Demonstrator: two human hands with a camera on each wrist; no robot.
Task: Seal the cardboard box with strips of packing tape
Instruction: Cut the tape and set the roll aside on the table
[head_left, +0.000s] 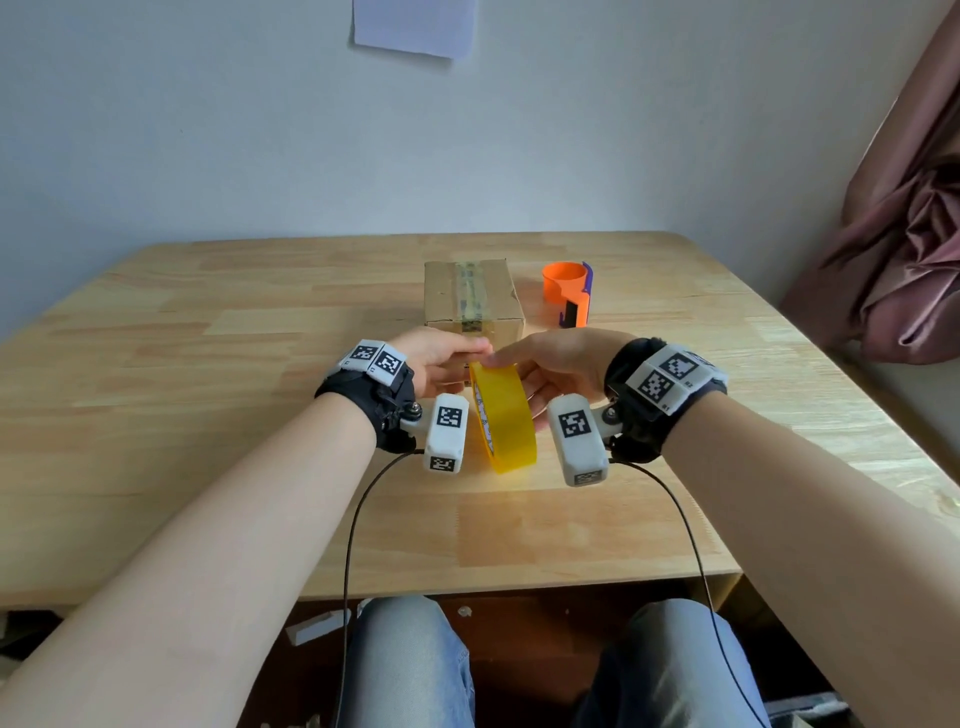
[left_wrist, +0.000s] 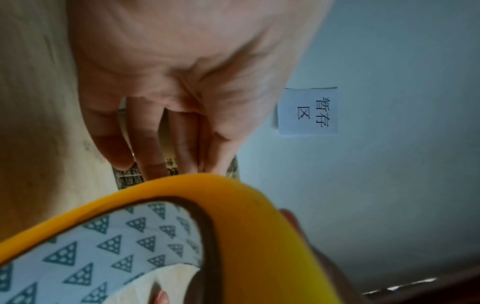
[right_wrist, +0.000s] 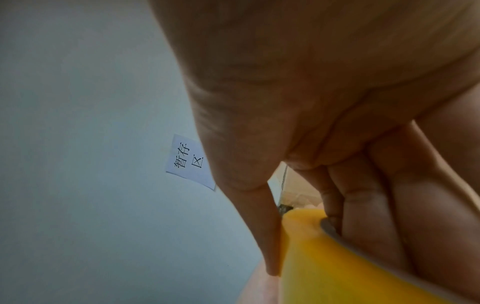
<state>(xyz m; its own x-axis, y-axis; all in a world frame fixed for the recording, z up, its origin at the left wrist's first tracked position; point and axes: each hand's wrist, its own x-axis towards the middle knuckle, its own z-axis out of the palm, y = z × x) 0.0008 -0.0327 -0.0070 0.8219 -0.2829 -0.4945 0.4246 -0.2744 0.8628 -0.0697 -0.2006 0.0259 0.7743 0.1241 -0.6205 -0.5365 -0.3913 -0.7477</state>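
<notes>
A yellow tape roll (head_left: 506, 421) stands on edge above the near middle of the wooden table, held between both hands. My right hand (head_left: 540, 371) grips it, thumb (right_wrist: 267, 232) on the outer band and fingers (right_wrist: 363, 205) round the far side. My left hand (head_left: 465, 358) meets the roll's top, where its thumb and index finger (left_wrist: 189, 144) pinch at the rim. The roll's core (left_wrist: 103, 246) is white with dark triangles. Just behind the hands sits the cardboard box (head_left: 472, 299), closed, a printed tape strip along its top.
An orange tape dispenser (head_left: 569, 293) stands right of the box. A paper note (head_left: 415, 26) hangs on the wall behind the table. A pink curtain (head_left: 904, 234) bunches at the right table edge. Cables trail from both wrists over the front edge.
</notes>
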